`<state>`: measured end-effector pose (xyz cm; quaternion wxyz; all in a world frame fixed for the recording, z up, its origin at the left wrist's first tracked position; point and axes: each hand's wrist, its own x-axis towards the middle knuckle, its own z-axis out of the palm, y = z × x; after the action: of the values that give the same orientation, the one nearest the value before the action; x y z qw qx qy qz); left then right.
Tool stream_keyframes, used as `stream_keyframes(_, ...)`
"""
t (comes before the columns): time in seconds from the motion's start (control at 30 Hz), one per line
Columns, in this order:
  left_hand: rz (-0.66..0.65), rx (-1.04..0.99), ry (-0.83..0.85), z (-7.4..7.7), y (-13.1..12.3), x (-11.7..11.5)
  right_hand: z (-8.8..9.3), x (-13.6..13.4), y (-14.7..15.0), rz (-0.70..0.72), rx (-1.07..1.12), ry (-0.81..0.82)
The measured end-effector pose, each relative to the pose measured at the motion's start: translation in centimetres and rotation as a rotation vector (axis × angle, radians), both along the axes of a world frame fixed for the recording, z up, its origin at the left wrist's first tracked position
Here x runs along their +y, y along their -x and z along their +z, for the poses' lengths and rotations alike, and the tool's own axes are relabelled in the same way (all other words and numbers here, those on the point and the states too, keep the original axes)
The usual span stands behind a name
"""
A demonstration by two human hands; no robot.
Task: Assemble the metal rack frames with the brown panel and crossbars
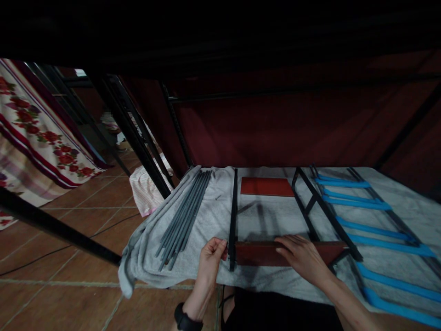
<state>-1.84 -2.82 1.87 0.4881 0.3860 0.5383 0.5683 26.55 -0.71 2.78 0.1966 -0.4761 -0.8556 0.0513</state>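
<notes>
A reddish-brown board [258,254] stands on its long edge at the near side, between a black metal bar [233,216] on the left and a black metal side frame [319,209] on the right. My right hand [303,257] grips the board's upper edge, right of its middle. My left hand [214,253] is closed in a pinch at the outer side of the left bar, near its lower end. Whatever its fingertips hold is too small to make out. Farther back, a second red board [267,186] lies flat between the bars.
Grey cloth [220,202] covers the work surface. Several grey tubes [186,218] lie bundled on the left. To the right are black frames with blue straps [382,239]. A black post [127,128] stands left, beside a flowered cloth [51,138]. A dark structure hangs overhead.
</notes>
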Motion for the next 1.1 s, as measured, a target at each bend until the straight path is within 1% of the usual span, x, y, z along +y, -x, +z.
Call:
stream_keyframes(0.1,-0.009,0.121,-0.081,0.0,0.3,0.0,-0.1,0.0,0.0,-0.005,0.007,-0.002)
stream_keyframes(0.2,-0.022,0.149,-0.131,-0.1,0.6,-0.1,-0.1,0.0,0.0,-0.005,0.001,0.003)
stream_keyframes(0.3,-0.022,0.074,-0.112,-0.3,0.7,-0.1,0.0,0.0,0.0,-0.004,-0.002,0.006)
stream_keyframes(0.4,-0.015,0.037,-0.031,-0.6,0.7,0.0,0.0,0.0,0.0,0.003,0.0,0.006)
stream_keyframes(0.47,-0.023,0.08,0.004,-0.8,0.7,0.1,0.0,0.0,-0.1,0.005,0.004,0.001)
stream_keyframes(0.57,-0.033,0.169,-0.017,-0.8,0.8,0.3,-0.1,0.1,-0.1,0.009,0.012,-0.008)
stream_keyframes(0.67,-0.043,0.267,-0.065,-0.4,1.0,0.2,-0.2,0.1,-0.2,0.021,0.021,-0.026)
stream_keyframes(0.73,-0.053,0.294,-0.066,0.0,1.0,0.1,-0.2,0.2,-0.2,0.026,0.026,-0.044)
stream_keyframes(0.9,-0.067,0.244,-0.028,0.4,0.7,0.0,-0.1,0.2,-0.2,0.028,0.033,-0.061)
stream_keyframes(1.1,-0.115,0.212,-0.099,0.4,0.9,0.2,-0.2,0.2,-0.2,0.026,0.031,-0.065)
